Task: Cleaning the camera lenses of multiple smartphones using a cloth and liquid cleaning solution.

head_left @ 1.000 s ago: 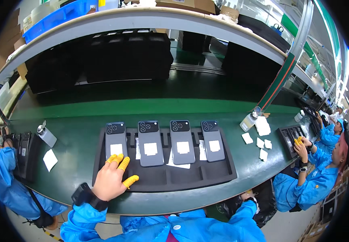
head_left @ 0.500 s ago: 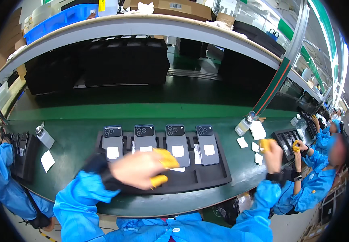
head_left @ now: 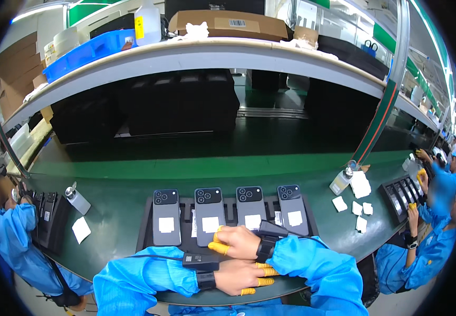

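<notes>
Four smartphones lie in a row in a black foam tray (head_left: pixel 144 231), camera ends away from me: the left one (head_left: pixel 165 210), the second (head_left: pixel 208 209), the third (head_left: pixel 250 207) and the right one (head_left: pixel 293 206). Each has a white square piece on its back. My right hand (head_left: pixel 242 242), in yellow finger cots, is closed at the lower end of the second and third phones; anything in its fingers is hidden. Nearer me, my left hand (head_left: pixel 233 276) stretches its yellow-cotted fingers rightward over the tray's near side, holding nothing visible.
White wipes (head_left: pixel 360 185) and a pump bottle (head_left: pixel 341 180) sit to the right. Another bottle (head_left: pixel 77 201) and wipe (head_left: pixel 81 230) lie left. Co-workers with trays flank me. A shelf (head_left: pixel 217 52) spans the back, above black stacks (head_left: pixel 183 102).
My right hand has come from beside the white wipes to the phones. My left hand has moved nearer and right, off the phones. The view has tilted upward.
</notes>
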`<state>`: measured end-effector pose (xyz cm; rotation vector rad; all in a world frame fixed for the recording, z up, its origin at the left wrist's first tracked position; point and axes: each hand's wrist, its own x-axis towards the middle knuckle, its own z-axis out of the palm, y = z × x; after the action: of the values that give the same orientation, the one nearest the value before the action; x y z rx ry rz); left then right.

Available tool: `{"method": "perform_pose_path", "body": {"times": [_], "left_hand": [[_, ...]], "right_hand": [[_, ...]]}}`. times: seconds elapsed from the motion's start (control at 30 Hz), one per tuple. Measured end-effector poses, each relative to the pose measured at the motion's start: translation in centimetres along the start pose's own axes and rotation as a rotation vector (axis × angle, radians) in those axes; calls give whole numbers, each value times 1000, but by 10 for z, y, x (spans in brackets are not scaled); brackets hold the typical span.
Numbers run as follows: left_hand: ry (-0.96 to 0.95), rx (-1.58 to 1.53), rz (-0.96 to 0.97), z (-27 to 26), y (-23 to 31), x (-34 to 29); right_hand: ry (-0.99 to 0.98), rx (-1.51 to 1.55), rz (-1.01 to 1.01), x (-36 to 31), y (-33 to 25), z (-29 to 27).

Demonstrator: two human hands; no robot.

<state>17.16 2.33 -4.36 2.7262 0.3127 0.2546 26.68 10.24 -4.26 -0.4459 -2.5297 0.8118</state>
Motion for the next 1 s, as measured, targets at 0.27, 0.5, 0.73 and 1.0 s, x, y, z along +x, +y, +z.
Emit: {"method": "perform_pose_path", "body": {"times": [0.27,0.5,0.73,1.0], "left_hand": [[-107,-47,8,4,-13,0],[-136,-67,-4,-2,-9,-4],[-111,-110,-22,1,-12,-1],[-83,-89,19,-5,-11,-4]], "right_hand": [[-34,197,20,2,6,-4],[-108,230,58,1,8,-7],[-121,284,31,0,6,-12],[-139,268,38,1,4,-14]]}}
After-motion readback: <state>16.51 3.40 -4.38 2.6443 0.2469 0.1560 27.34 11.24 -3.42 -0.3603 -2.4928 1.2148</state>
